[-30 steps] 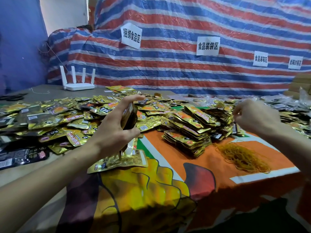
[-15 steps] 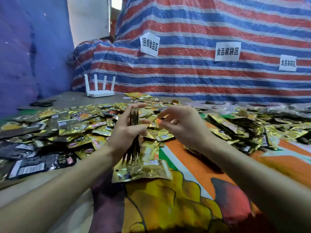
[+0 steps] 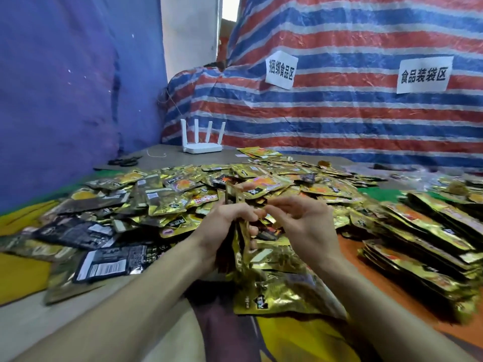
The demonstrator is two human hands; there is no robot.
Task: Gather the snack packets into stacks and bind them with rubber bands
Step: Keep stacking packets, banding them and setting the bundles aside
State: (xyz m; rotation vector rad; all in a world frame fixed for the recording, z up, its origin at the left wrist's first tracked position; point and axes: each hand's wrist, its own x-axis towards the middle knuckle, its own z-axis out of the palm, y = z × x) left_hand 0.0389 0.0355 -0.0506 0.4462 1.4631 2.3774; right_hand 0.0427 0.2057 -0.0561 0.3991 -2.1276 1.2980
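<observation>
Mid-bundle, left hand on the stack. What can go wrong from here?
1. The left hand grips the stack of packets upright, and its lower ends look splayed; packets may slip out before a band goes on.
2. No rubber band shows at the right hand, so whether one is ready is unclear; a fumbled band could snap off the glossy foil.
3. The loose pile lies right behind; a dropped stack would mix back in.

I see open table (image 3: 26, 317) only at the near left, bare grey surface, and a strip at the back before the white four-antenna router (image 3: 202, 146) and black scissors (image 3: 125, 161). The loose heap of gold foil snack packets (image 3: 183, 194) covers the middle; leaning rows of stacked gold packets (image 3: 423, 239) wall off the right. The striped tarp (image 3: 339, 121) closes the far side.
</observation>
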